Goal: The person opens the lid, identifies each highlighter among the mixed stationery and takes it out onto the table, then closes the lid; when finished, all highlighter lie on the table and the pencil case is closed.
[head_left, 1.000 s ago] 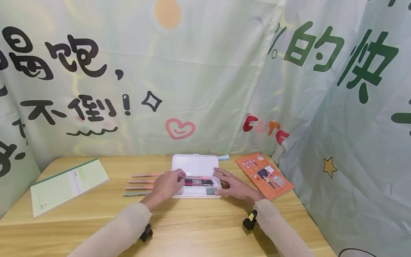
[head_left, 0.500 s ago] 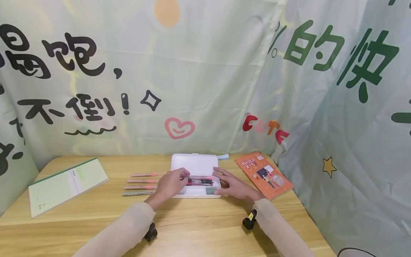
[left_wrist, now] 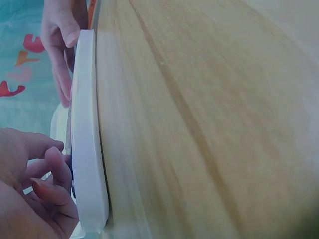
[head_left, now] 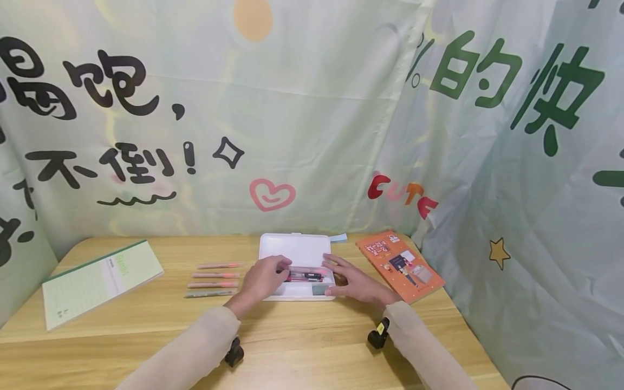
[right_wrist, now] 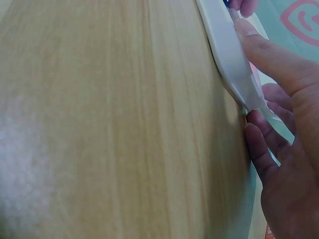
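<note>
A white pencil case lies with its lid laid back, in the middle of the table. Inside are red and black pens and a grey-green block. My left hand reaches over the case's left part, its curled fingers holding a pinkish pen that points right along the case; the fingertips are partly hidden. At the right end, my right hand grips the case, thumb on the front rim. In the right wrist view, fingers of this right hand curl at the case's end.
Several pens lie side by side left of the case. A pale green notepad is at the far left, and an orange book sits right of the right hand. A blue slip lies behind the case. Fabric curtains enclose the table.
My left hand has shifted slightly right over the case, and the pinkish pen has slid right with it. The right hand has stayed on the case's end.
</note>
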{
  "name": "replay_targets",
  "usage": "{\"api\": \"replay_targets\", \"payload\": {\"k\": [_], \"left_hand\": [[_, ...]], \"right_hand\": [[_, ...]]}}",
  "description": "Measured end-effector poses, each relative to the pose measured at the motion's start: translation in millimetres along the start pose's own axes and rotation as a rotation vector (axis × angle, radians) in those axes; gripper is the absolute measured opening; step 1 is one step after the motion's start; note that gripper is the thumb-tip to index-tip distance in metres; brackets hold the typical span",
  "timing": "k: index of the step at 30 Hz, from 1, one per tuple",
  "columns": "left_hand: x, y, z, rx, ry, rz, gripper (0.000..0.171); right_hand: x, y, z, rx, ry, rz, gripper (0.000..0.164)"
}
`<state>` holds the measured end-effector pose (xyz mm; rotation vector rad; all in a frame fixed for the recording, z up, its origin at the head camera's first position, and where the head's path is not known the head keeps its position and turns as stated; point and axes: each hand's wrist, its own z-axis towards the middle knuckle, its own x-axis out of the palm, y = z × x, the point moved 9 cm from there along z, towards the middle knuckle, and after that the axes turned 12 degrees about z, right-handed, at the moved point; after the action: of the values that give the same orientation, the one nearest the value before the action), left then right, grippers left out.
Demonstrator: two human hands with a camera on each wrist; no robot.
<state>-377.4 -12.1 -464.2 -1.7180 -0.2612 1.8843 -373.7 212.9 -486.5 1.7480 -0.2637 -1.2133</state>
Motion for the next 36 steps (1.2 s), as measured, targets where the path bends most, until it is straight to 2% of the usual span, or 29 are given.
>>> {"api": "replay_targets", "payload": {"k": [8,12,24,33,36], "left_hand": [[5.5,-1.1,3.9,-0.009,0.022,0.092,0.02],[7.8,-2.4,4.3,-0.012,0.029,0.108,0.018],[9.8,-5.2,5.4,0.003,-0.003,0.085,0.014],[9.5,-4.7,9.2,0.07,-0.009,0.097,0.006],[5.8,-4.9,9.1,0.089,-0.012,0.063,0.005]], "right_hand": [[-0.7,-2.2,-0.8,0.01,0.0,0.015,0.083],[-0.5,-4.6,-0.8,0.008,0.006,0.018,0.083],[-1.2,-5.9,-1.3,-0.007,0.01,0.02,0.082],[-0.4,-5.8,0.6,0.0,0.005,0.019,0.083],[-0.8,-4.4,1.2,0.001,0.004,0.031,0.083]]}}
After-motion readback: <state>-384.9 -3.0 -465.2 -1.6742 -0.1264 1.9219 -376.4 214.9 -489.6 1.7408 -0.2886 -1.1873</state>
